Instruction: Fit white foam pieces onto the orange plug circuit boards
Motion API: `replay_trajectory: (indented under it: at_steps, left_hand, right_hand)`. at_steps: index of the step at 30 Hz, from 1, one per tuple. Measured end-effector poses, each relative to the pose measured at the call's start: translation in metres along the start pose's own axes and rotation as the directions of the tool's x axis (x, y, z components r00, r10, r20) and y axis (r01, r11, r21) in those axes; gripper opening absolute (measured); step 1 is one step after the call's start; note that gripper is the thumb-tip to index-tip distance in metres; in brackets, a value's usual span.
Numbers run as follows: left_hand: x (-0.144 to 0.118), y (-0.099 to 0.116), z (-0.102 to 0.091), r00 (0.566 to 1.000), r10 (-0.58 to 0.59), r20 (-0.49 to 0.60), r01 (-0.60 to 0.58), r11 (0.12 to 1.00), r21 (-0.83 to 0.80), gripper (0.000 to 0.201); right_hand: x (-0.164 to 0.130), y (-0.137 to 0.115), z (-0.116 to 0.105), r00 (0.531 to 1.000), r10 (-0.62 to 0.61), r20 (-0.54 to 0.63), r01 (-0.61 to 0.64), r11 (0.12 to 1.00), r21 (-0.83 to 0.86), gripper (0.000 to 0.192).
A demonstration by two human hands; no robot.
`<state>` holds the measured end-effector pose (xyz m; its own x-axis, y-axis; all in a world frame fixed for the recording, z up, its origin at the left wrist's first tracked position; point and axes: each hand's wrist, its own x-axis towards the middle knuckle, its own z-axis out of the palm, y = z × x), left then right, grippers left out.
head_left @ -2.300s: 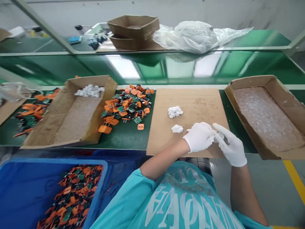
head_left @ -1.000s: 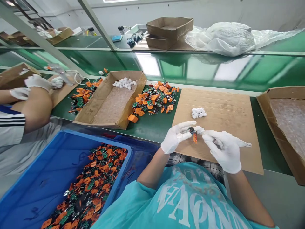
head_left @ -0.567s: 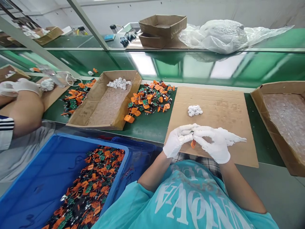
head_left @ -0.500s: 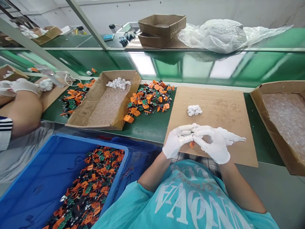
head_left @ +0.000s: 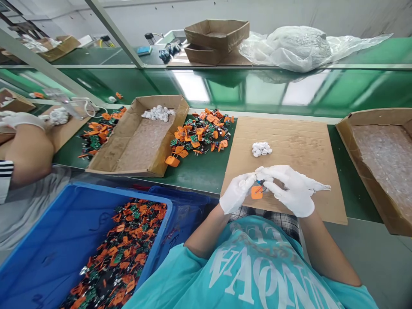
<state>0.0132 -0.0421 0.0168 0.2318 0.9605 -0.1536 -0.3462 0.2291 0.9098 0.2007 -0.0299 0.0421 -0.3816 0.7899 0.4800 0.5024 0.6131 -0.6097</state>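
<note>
Both my hands wear white gloves and meet over the near part of the cardboard sheet [head_left: 283, 133]. Between them is a small circuit board with an orange plastic cover [head_left: 256, 192], its orange face hanging below my fingers. My left hand [head_left: 236, 194] is closed, pinching at the board's left side. From the other side, my right hand [head_left: 293, 191] grips it between thumb and fingers. The fingertips partly hide the board. Behind my right hand lies a white lump with a pointed end [head_left: 317, 185]. Small white putty-like pieces [head_left: 262, 149] sit in a cluster beyond my hands.
A pile of orange-covered boards [head_left: 201, 131] lies left of the sheet, beside a cardboard tray [head_left: 135, 143] with white pieces. Another cardboard tray [head_left: 386, 206] stands right. A blue bin [head_left: 41, 244] holds many boards. A co-worker's gloved hand [head_left: 24, 120] is far left.
The orange cover, mostly hidden before, now shows fully below my fingers. My fingertips have shifted around the board, and the left ones are drawn in more.
</note>
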Motion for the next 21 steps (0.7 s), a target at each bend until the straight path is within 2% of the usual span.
replay_trajectory:
  at_steps: [2,5,7,9,10,11,13,15,18,21]
  left_hand:
    - [0.000,-0.006,-0.001,0.999,0.005,0.033,-0.006,0.999,0.044,0.052]
    - [0.004,-0.018,-0.003,0.999,0.012,0.045,-0.011,1.000,-0.011,0.051]
    - [0.007,-0.025,-0.004,0.996,-0.013,0.092,0.018,0.999,-0.051,0.050]
    - [0.009,-0.029,-0.004,0.979,-0.045,0.200,0.053,0.998,-0.033,0.051]
    - [0.009,-0.030,-0.004,0.976,-0.038,0.215,0.036,0.999,0.014,0.053]
    - [0.008,-0.032,-0.003,0.981,-0.014,0.192,-0.002,0.997,0.080,0.055]
    - [0.005,-0.035,-0.001,0.995,0.072,0.064,-0.084,0.971,0.222,0.058]
    - [0.001,-0.039,0.002,0.982,0.176,-0.060,-0.149,0.937,0.318,0.059]
    - [-0.006,-0.044,0.010,0.962,0.262,-0.082,-0.223,0.919,0.325,0.063]
    - [-0.008,-0.037,0.020,0.956,0.273,-0.103,-0.222,0.910,0.351,0.067]
  right_hand:
    - [-0.001,0.002,-0.001,1.000,-0.009,-0.012,0.009,1.000,0.000,0.028]
    - [-0.003,0.002,-0.003,0.994,-0.039,0.100,0.033,0.998,0.062,0.036]
    - [-0.004,0.003,-0.003,0.988,-0.014,0.152,-0.001,0.995,0.097,0.042]
    - [-0.005,0.003,0.000,0.993,0.014,0.119,-0.031,0.990,0.140,0.041]
    - [-0.005,0.003,0.002,0.997,0.022,0.078,-0.035,0.985,0.169,0.039]
    - [-0.005,0.003,0.004,0.999,0.022,0.036,-0.029,0.979,0.201,0.036]
    - [-0.005,0.002,0.008,0.999,0.015,-0.040,-0.005,0.967,0.254,0.032]
    - [-0.005,0.000,0.014,0.993,0.006,-0.115,0.023,0.968,0.250,0.031]
    - [-0.007,-0.002,0.024,0.971,-0.038,-0.234,0.073,0.987,0.143,0.036]
    - [-0.011,-0.001,0.034,0.943,-0.165,-0.289,0.160,0.986,-0.039,0.051]
